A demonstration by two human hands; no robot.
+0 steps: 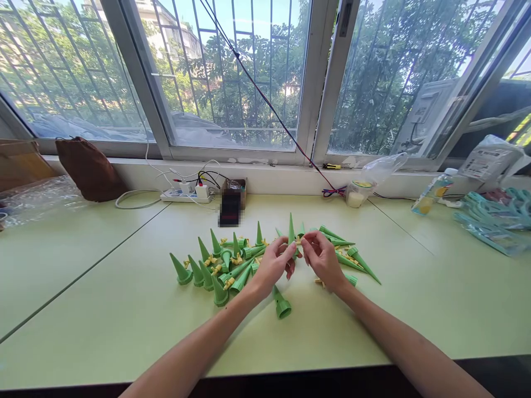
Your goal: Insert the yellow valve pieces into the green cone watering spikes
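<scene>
Green plastic spike point(291, 225) is held near the front of the work cluster, tip upward, above the pale green tabletop point(124, 337). It is gripped between the thumb and fingers of the left hand point(274, 262). A small yellow fitting point(298, 242) is pinched at the spike's side by the right hand point(322, 258), its thumb and forefinger drawn close together; whether the fitting is seated cannot be told.

Beneath the left wrist, a loose spike point(282, 307) is laid on its side, open end toward the near edge. To the left, several standing spikes point(220, 291) are set on their bases, with yellow valves point(228, 283) scattered among them. To the right, further spikes point(365, 265) are laid flat beside the right hand.

Behind the cluster, a dark rectangular item point(230, 209), obscured by pixelation, is noted before a small box point(244, 192). Farther left, a white power strip point(170, 195) and a brown pouch point(85, 168) are found; at right, a lidded jar point(355, 198), a drink bottle point(433, 193) and teal packages point(493, 218) are placed below the window point(257, 83).
</scene>
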